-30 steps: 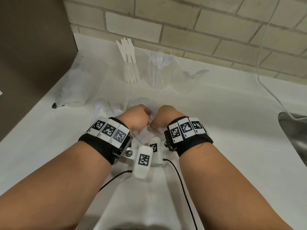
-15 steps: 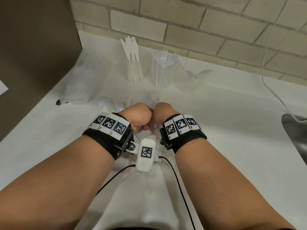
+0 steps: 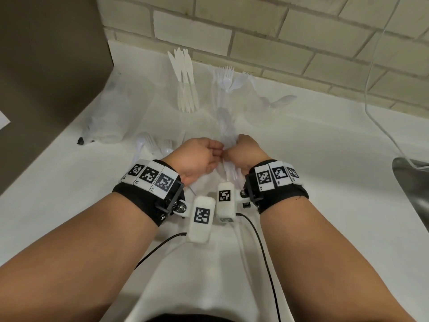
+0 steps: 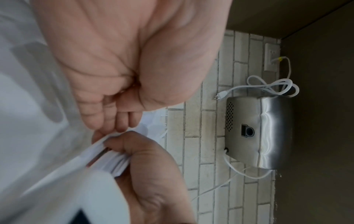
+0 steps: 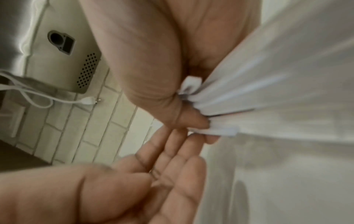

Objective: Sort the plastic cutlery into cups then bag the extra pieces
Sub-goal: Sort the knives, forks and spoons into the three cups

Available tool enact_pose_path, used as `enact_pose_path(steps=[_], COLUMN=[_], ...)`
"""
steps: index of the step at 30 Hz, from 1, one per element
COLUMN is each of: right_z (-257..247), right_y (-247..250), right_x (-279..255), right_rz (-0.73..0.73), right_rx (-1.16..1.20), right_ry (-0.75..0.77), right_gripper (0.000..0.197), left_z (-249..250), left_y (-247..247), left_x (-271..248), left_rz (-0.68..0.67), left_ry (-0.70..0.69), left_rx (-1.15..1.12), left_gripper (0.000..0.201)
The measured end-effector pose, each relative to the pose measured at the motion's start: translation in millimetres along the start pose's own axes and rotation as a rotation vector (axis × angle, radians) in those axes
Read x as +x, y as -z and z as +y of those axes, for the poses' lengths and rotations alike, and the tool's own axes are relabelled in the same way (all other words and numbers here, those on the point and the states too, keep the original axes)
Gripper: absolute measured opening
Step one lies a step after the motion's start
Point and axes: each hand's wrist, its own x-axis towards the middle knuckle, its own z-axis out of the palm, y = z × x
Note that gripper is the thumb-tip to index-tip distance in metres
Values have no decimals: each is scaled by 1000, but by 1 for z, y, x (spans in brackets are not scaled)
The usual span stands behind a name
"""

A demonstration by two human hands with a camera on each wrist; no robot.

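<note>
My right hand [image 3: 233,152] grips a bundle of white plastic cutlery [image 3: 230,169] low over the white counter [image 3: 313,159]; the right wrist view shows its thumb and fingers [image 5: 193,121] pinched round the bundle [image 5: 239,106]. My left hand [image 3: 217,150] reaches in from the left, its straight fingers [image 5: 172,150] touching the bundle's end. Three clear cups stand by the wall: one with knives [image 3: 185,94], one with forks [image 3: 226,87], one with spoons [image 3: 275,102] leaning right. Loose cutlery [image 3: 151,146] lies left of my left hand.
A crumpled clear plastic bag [image 3: 106,122] lies at the counter's left, beside a brown cabinet side [image 3: 46,77]. A steel sink [image 3: 413,194] is at the right edge, with a white cord [image 3: 371,94] running down the brick wall into it.
Both hands were fisted together half a second ago. The left hand has since straightened its fingers, while the right hand keeps its hold on the bundle.
</note>
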Motion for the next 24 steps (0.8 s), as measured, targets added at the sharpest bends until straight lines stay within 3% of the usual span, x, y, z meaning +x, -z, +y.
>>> enact_pose_path(steps=[6, 10, 15, 19, 21, 24], right_z=[2, -13, -44, -59, -64, -66], right_y=[11, 25, 45, 49, 48, 44], right_x=[-7, -14, -28, -33, -32, -31], right_rz=[4, 103, 77, 86, 122, 155], right_rx=[491, 670, 837, 886, 913, 944], right_ry=[139, 240, 367, 413, 432, 458], right_gripper=[23, 22, 26, 34, 33, 32], left_z=[5, 3, -5, -10, -10, -4], left_y=[2, 5, 12, 13, 12, 12], left_x=[-6, -5, 1, 0, -2, -6], left_rz=[77, 103, -38, -244, -326, -292], left_ry=[-127, -7, 156, 214, 246, 239], left_rx=[-118, -229, -262, -321, -332, -396], left_gripper=[39, 14, 58, 74, 76, 58])
